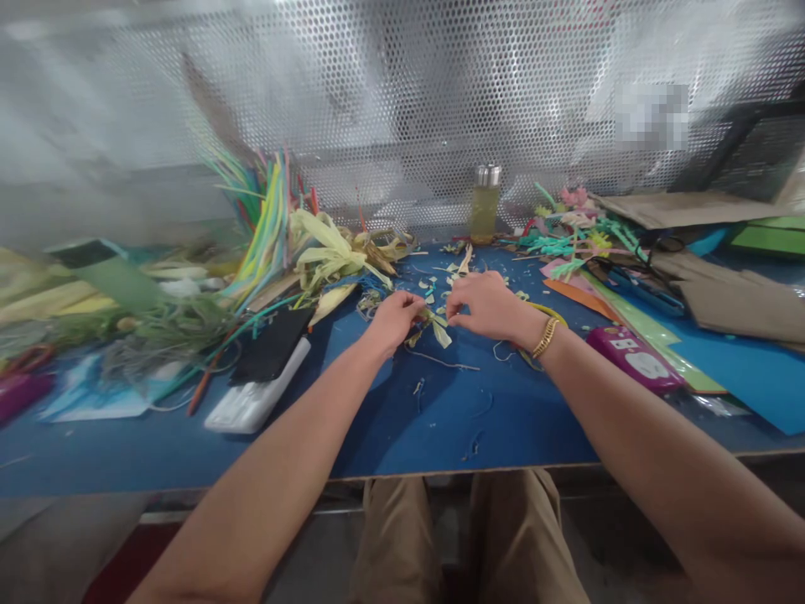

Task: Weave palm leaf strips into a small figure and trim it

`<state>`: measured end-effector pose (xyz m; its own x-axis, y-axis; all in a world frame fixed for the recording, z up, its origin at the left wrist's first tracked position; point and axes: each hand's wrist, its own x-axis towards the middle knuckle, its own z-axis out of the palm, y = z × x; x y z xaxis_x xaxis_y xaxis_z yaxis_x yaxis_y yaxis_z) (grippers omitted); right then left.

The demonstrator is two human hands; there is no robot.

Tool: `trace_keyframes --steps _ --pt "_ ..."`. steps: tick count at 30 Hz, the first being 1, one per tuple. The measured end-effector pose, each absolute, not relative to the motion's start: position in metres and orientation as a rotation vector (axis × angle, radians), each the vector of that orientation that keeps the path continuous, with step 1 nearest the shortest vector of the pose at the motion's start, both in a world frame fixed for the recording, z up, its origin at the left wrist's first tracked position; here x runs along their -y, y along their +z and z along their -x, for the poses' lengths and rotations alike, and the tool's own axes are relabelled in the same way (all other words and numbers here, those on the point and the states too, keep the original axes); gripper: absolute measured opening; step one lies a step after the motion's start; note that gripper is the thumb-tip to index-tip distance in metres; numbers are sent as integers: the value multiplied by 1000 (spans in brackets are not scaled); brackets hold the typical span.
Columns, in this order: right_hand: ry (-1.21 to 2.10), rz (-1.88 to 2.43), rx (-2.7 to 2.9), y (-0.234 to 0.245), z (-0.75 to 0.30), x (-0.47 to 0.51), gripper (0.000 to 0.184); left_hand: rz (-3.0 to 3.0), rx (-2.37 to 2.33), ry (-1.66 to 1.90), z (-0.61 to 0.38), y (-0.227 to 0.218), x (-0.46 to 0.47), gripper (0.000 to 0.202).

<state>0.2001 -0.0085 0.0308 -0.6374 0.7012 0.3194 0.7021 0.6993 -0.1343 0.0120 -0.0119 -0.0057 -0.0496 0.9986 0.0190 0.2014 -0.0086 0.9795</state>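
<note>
My left hand is closed in a pinch over the middle of the blue tabletop. From its fingertips sticks out a small pale green piece of corn husk. Just to the right, my right hand has its fingers curled down and the thumb close to that husk. Whatever lies between the right fingertips is hidden. Small husk scraps lie scattered behind both hands, and a loose thread lies in front of them.
At left are a bundle of coloured strips, dried corn husks, a black phone and a white box-like object. A bottle stands behind. Paper flowers, a purple case and cardboard lie right.
</note>
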Motion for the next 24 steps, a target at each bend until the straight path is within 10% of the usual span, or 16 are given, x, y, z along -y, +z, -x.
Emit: trace_keyframes --steps 15,24 --pt "108 536 2507 28 -185 13 9 -1267 -1359 1225 -9 -9 9 10" --pt "311 955 2433 25 -188 9 6 -1415 -1485 1191 -11 -4 8 8"
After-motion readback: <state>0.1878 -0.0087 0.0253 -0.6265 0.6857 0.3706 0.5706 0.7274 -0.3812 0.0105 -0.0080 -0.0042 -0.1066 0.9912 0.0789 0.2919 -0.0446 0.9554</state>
